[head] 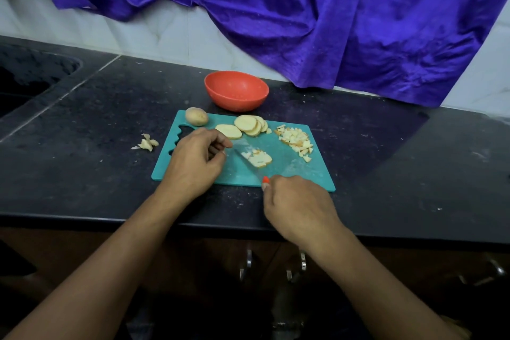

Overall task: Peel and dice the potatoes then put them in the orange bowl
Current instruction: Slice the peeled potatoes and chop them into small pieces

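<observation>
At centre left of the frame, peel scraps point(146, 143) lie on the dark surface point(386, 163) beside the teal cutting board point(289, 174). A whole potato point(196, 116) sits on the board's far left corner. The left hand point(193, 163) rests loosely curled, holding nothing. Slices point(248, 125) lie centre; the orange bowl point(236, 90) stands empty behind. The right hand point(298, 204), fingers clamped on the knife point(249, 164), cuts a half-diced slice point(258, 158). Diced pieces point(296, 141) lie right
</observation>
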Tool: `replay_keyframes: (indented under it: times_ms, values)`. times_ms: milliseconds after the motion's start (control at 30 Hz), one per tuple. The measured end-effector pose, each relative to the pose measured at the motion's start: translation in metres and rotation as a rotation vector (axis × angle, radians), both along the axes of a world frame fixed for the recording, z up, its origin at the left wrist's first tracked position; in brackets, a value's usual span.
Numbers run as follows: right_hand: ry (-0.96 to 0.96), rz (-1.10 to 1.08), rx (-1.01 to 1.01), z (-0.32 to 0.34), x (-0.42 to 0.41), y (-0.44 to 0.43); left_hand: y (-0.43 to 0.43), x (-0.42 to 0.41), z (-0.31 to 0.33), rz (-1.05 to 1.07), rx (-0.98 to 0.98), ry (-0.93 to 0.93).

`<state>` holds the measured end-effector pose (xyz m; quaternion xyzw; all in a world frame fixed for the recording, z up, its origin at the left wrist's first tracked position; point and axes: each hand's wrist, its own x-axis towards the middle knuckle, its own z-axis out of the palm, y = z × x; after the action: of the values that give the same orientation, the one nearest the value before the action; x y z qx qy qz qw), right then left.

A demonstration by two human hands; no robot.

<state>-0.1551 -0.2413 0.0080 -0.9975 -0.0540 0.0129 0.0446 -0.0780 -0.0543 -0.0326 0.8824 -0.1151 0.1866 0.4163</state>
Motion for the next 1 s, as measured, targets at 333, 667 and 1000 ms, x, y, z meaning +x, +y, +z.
replay_keyframes:
  times_ms: [333,667,1000]
  values:
    - [0.036,-0.146,-0.044,0.003,0.030,-0.039,-0.001,0.000,0.000,-0.006,0.025,0.021]
    - [-0.189,-0.057,0.064,-0.022,0.036,-0.023,-0.001,0.014,0.001,0.053,0.032,0.013]
    - [-0.310,-0.068,0.082,-0.032,0.026,-0.022,-0.014,0.057,0.020,0.067,0.551,0.114]
